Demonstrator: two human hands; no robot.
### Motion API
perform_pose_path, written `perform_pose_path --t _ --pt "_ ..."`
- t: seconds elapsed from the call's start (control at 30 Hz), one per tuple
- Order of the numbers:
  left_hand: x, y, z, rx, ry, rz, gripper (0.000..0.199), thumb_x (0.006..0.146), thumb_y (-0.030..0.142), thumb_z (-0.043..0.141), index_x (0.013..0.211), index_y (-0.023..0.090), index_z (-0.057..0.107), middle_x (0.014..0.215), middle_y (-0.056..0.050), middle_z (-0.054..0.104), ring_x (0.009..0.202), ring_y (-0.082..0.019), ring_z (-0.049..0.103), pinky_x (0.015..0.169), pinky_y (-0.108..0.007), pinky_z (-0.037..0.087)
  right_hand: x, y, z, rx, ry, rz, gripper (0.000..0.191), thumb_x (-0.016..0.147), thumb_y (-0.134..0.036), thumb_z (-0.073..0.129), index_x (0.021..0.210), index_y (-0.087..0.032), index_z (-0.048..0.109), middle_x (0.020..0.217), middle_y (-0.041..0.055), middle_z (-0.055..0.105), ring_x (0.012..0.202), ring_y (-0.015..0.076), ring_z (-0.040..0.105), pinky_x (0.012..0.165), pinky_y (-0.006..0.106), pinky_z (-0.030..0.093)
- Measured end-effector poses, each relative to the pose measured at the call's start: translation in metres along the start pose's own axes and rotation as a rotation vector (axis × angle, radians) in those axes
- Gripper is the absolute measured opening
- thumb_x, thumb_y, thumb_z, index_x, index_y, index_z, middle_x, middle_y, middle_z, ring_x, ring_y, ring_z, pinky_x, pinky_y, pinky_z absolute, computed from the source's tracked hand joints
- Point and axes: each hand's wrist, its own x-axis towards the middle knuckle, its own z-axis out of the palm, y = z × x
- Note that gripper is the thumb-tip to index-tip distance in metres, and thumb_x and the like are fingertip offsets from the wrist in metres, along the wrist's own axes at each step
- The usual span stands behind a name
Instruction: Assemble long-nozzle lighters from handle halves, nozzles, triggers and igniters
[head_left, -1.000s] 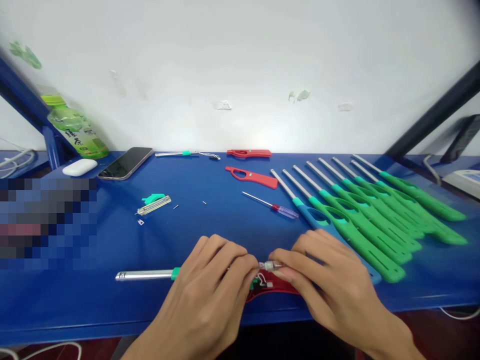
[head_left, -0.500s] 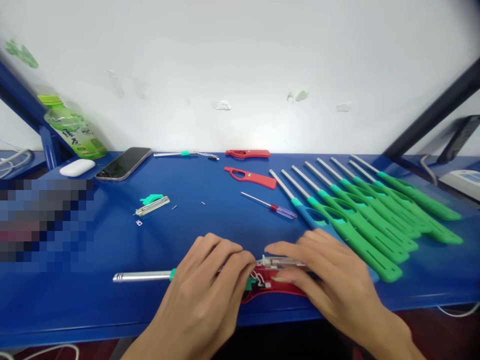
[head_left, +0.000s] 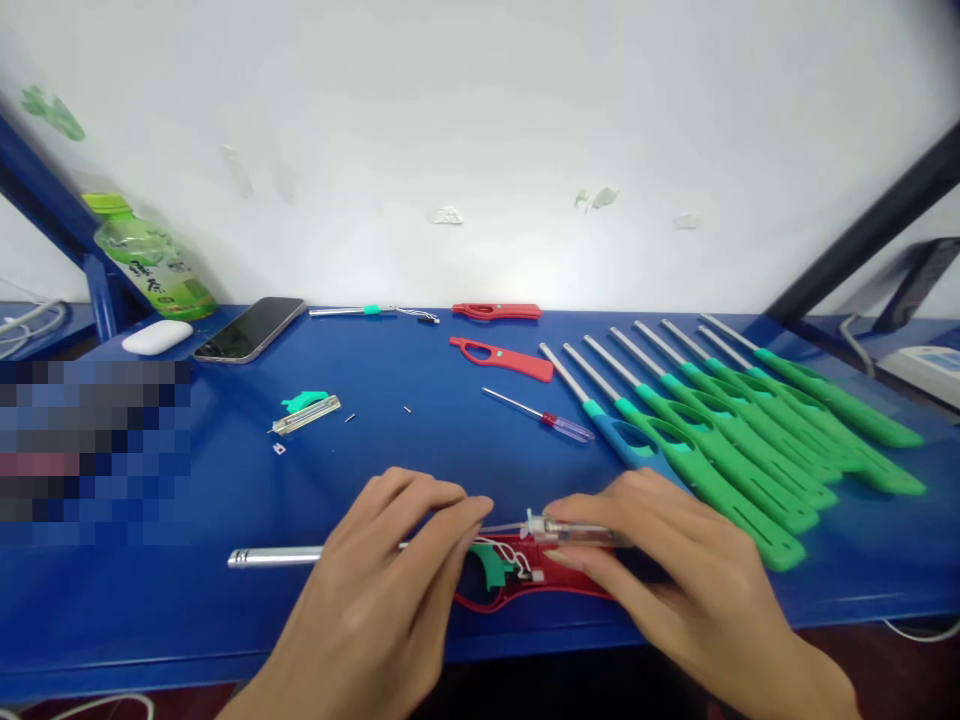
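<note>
An opened gas lighter lies near the front edge, with its red half shell (head_left: 559, 572), green trigger (head_left: 491, 565), white wires (head_left: 514, 552) and metal barrel (head_left: 274, 556) showing. My left hand (head_left: 390, 570) is closed around the front of this lighter, where the barrel meets the shell; its exact grip is hidden behind the fingers. Between thumb and fingers, my right hand (head_left: 660, 560) pinches the clear fuel tank (head_left: 577, 532) along the upper side of the shell. A thin tube (head_left: 504, 526) runs from the tank's valve end toward my left fingertips.
On the blue table (head_left: 420, 450) lie a screwdriver (head_left: 540, 415), loose red shells (head_left: 502, 358), another barrel with wires (head_left: 371, 311) and a second clear tank (head_left: 307, 414). Several green lighters (head_left: 720, 460) and a blue one (head_left: 637, 445) lie at right. A phone (head_left: 251, 330) and bottle (head_left: 154, 260) are at back left.
My left hand has shifted left, uncovering more of the green trigger, the wires and the thin tube. The right hand stays on the tank.
</note>
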Motion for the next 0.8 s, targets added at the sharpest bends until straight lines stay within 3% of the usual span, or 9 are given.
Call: perform_pose_path --t 0.1,0.2,0.5,0.7,0.8 --pt "-0.005 0.0 -0.01 0.054 -0.046 -0.045 0.027 0.103 0.008 0.057 0.126 0.019 0.067 0.114 -0.004 0.068 0.108 -0.016 0.057 0.094 -0.027 0.052 -0.001 0.0 0.0 -0.039 0.0 0.012 0.011 0.104 -0.025 0.069 0.115 -0.023 0.069 0.1 -0.0026 0.078 0.085 0.0121 0.069 0.085 0.03 0.05" --pt "-0.01 0.001 -0.009 0.081 -0.107 -0.042 0.027 0.104 0.014 0.059 0.129 0.021 0.066 0.117 -0.005 0.068 0.112 -0.02 0.057 0.095 -0.033 0.054 -0.004 0.001 0.001 -0.094 -0.018 0.04 0.012 0.105 -0.025 0.068 0.117 -0.024 0.069 0.102 -0.0015 0.075 0.089 0.013 0.069 0.087 0.031 0.05" --pt "-0.021 0.007 0.003 0.104 -0.184 -0.029 0.023 0.104 0.012 0.059 0.125 0.018 0.066 0.113 -0.009 0.066 0.1 -0.023 0.057 0.082 -0.039 0.056 -0.009 0.003 0.001 -0.098 -0.122 0.058 0.019 0.105 -0.022 0.065 0.123 -0.027 0.071 0.104 -0.0012 0.075 0.086 0.0149 0.07 0.084 0.035 0.051" --pt "-0.028 0.008 0.001 0.209 -0.241 0.049 0.031 0.105 0.01 0.054 0.135 0.014 0.063 0.12 -0.013 0.065 0.105 -0.026 0.059 0.086 -0.044 0.058 -0.008 0.003 0.0 -0.077 -0.138 0.073 0.016 0.108 -0.028 0.062 0.118 -0.027 0.074 0.102 -0.0004 0.076 0.085 0.0153 0.071 0.082 0.034 0.052" --pt "-0.028 0.008 0.003 0.197 -0.239 0.017 0.03 0.104 0.01 0.057 0.133 0.015 0.064 0.119 -0.012 0.065 0.103 -0.025 0.059 0.086 -0.043 0.056 -0.009 0.003 0.001 -0.069 -0.149 0.08 0.016 0.108 -0.027 0.062 0.12 -0.028 0.072 0.104 -0.0006 0.075 0.088 0.0153 0.07 0.084 0.034 0.051"
